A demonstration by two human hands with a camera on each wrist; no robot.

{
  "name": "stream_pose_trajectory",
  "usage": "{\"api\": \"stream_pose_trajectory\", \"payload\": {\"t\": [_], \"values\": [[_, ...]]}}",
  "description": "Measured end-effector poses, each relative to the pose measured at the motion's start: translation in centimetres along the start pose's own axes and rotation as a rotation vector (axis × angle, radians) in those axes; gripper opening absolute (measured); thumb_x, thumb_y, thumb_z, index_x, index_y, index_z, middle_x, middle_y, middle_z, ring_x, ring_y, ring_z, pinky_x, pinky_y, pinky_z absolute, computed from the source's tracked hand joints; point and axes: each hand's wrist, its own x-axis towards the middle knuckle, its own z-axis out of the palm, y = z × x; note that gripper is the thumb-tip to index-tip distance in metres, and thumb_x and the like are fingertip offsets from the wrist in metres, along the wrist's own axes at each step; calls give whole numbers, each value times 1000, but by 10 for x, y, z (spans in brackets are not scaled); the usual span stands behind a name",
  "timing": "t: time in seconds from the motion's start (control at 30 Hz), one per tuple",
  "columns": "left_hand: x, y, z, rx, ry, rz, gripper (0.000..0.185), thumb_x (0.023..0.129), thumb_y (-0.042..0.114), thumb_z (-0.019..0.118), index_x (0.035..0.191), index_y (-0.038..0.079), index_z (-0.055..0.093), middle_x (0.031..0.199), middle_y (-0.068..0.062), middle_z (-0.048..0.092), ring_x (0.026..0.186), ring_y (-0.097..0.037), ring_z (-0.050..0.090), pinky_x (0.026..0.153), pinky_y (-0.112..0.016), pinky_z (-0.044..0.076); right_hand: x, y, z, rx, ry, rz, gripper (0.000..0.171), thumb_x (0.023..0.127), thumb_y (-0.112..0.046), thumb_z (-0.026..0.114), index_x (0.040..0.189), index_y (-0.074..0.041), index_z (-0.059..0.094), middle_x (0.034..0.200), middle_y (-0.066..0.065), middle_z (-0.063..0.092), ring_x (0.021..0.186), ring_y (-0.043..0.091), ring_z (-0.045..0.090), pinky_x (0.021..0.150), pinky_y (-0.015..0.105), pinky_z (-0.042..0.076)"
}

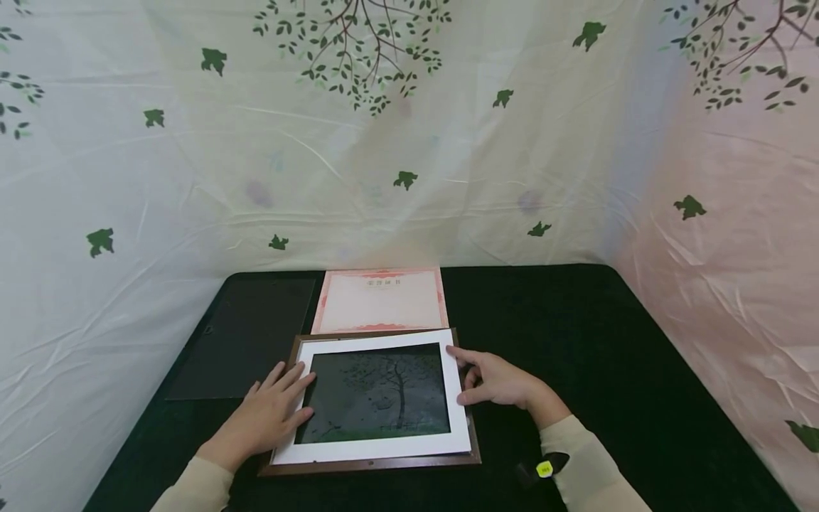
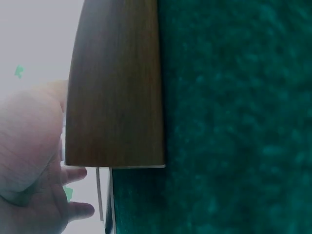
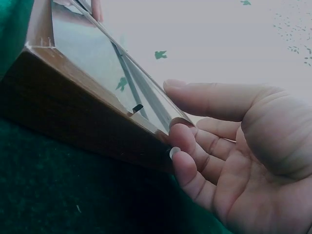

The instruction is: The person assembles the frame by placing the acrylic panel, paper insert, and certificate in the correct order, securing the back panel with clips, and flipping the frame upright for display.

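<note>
In the head view a white picture mat (image 1: 377, 449) lies askew over a brown wooden picture frame (image 1: 371, 465). Through the mat's window, dark glass (image 1: 365, 398) reflects a tree. My left hand (image 1: 271, 412) rests with spread fingers on the mat's left border. At the right border my right hand (image 1: 495, 382) pinches the mat's edge. Seen from the right wrist, that edge is raised at a slant above the frame's glass (image 3: 92, 48), between the extended digit and the curled fingers (image 3: 183, 168). The left wrist view shows the frame's wooden side (image 2: 114, 97) beside my left hand (image 2: 34, 146).
Behind the frame lies a pink-bordered certificate (image 1: 384, 306), its near edge close against the frame. A thin black board (image 1: 249, 334) lies at the left. Everything sits on a dark green cloth-covered table (image 1: 557, 334), before a leaf-printed curtain (image 1: 448, 142).
</note>
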Motion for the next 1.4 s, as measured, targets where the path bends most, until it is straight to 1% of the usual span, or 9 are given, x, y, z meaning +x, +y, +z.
{"api": "stream_pose_trajectory", "payload": {"t": [0.2, 0.47, 0.67, 0.77, 0.83, 0.93, 1.07, 1.17, 1.4], "values": [[-1, -2, 0, 1, 20, 23, 60, 91, 42, 62, 142, 15, 48, 153, -14, 33, 138, -46, 26, 96, -69, 33, 1, -1, 3, -21, 8, 9, 87, 78, -19, 81, 150, -20, 34, 111, 8, 51, 81, 22, 55, 62, 32, 47], [-1, -2, -1, -7, 8, 16, 60, 92, 39, 63, 143, 12, 47, 153, -15, 32, 137, -46, 27, 98, -68, 32, 3, 0, 7, -76, 13, -29, 85, 77, -20, 82, 149, -19, 36, 103, 9, 50, 75, 22, 50, 58, 28, 45], [-1, -1, -1, -3, 0, 5, 60, 92, 41, 62, 144, 13, 46, 154, -13, 32, 139, -42, 27, 98, -70, 30, 3, 2, 8, -165, 32, -13, 83, 76, -25, 83, 147, -23, 40, 101, 6, 47, 79, 21, 49, 60, 27, 46], [-1, -1, -2, 3, 3, -2, 62, 92, 43, 61, 144, 14, 46, 154, -12, 32, 139, -41, 27, 99, -71, 27, 3, 1, 9, -226, 73, -14, 80, 75, -27, 84, 144, -24, 44, 101, 5, 46, 83, 21, 48, 63, 29, 46], [-2, -1, -2, 5, 4, -3, 65, 90, 47, 61, 144, 15, 45, 154, -12, 32, 139, -41, 26, 99, -72, 26, 3, -1, 10, -275, 122, -11, 78, 75, -31, 84, 143, -25, 46, 105, 4, 45, 89, 21, 47, 67, 32, 48], [-3, 0, -2, 10, 6, 8, 75, 85, 60, 61, 144, 16, 45, 154, -12, 33, 139, -43, 26, 98, -74, 25, 3, -5, 14, -361, 197, -1, 78, 73, -37, 84, 141, -28, 47, 128, 2, 42, 111, 24, 43, 83, 40, 50], [-3, 2, 1, -10, -7, 37, 92, 76, 78, 55, 144, 18, 46, 153, -13, 32, 140, -43, 22, 97, -74, 25, 3, -9, 19, -451, 213, 21, 87, 70, -43, 84, 145, -31, 43, 158, 4, 14, 138, 32, 22, 99, 55, 41], [-3, 4, 4, -34, -18, 58, 102, 70, 86, 50, 144, 17, 46, 154, -15, 31, 141, -44, 19, 98, -73, 26, 3, -10, 22, -461, 177, 48, 95, 68, -45, 85, 149, -30, 37, 161, 7, 2, 143, 38, 15, 101, 60, 37], [-6, 10, 8, -61, -4, 84, 119, 56, 93, 51, 144, 13, 46, 153, -20, 29, 141, -47, 17, 97, -70, 31, 0, -7, 23, -474, 83, 114, 100, 67, -49, 84, 151, -26, 34, 161, 9, 0, 142, 39, 18, 102, 59, 36]]}}
